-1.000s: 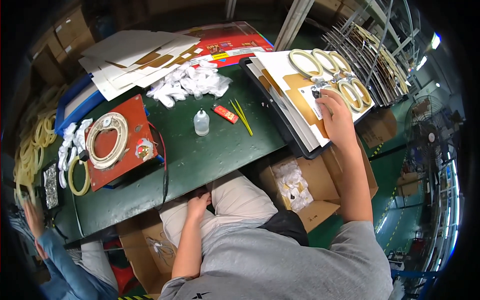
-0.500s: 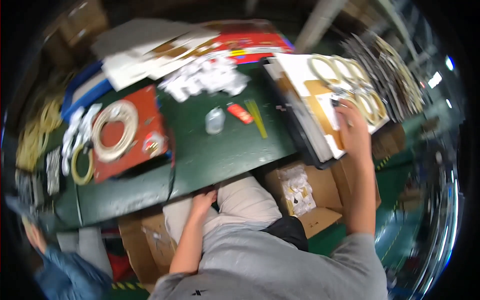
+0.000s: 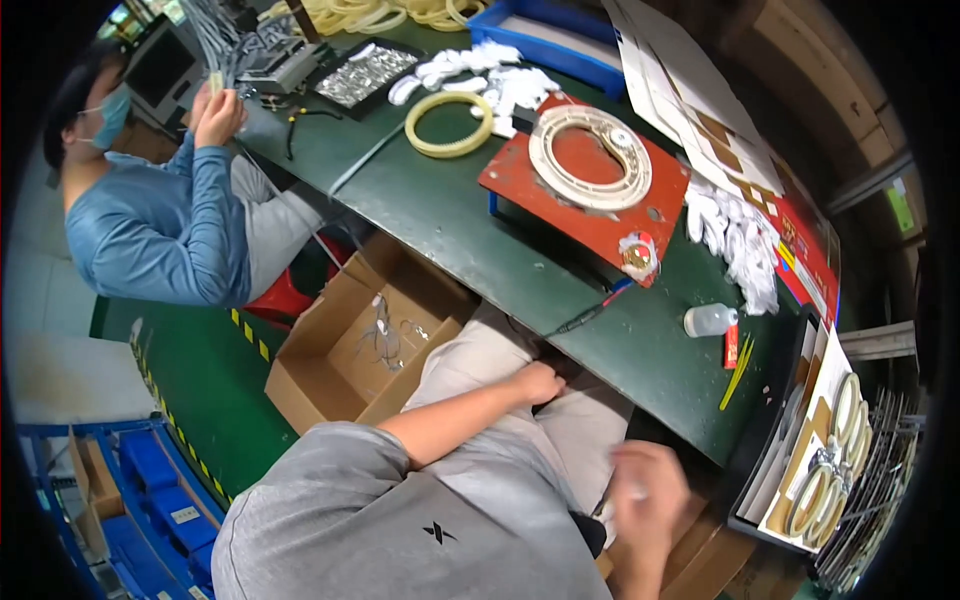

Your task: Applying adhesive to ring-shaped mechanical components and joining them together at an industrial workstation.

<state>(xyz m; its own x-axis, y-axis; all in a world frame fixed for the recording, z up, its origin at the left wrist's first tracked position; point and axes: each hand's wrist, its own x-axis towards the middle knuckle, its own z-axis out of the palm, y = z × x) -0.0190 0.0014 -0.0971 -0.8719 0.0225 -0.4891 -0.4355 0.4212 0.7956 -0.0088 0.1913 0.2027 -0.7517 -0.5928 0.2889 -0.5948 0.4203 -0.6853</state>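
My left hand [image 3: 540, 383] rests on my lap between my thighs, just below the table edge. Its fingers are curled closed, and whatever they may hold is hidden. Low beside my right thigh is my right hand [image 3: 648, 490], smeared by motion, so its fingers cannot be read. Open cardboard boxes sit under the table near both legs. On the table ahead, a white slotted ring [image 3: 590, 158] lies on a red fixture plate [image 3: 500, 170]. A clear plastic bottle [image 3: 708, 320], a small red packet [image 3: 731, 346] and yellow strips [image 3: 738, 375] lie to the right.
Several cream rings [image 3: 845, 420] lie on a cardboard-topped stack in a black tray at the right. White gloves [image 3: 735, 240] are heaped behind the bottle. A yellowish ring [image 3: 449, 124] and a tray of small metal parts [image 3: 366, 73] lie left. A masked co-worker [image 3: 165, 220] sits far left, holding something.
My view has swung left, bringing the co-worker fully into sight. My right hand has left the rings on the stack and come down beside my thigh. My left hand stays on my lap.
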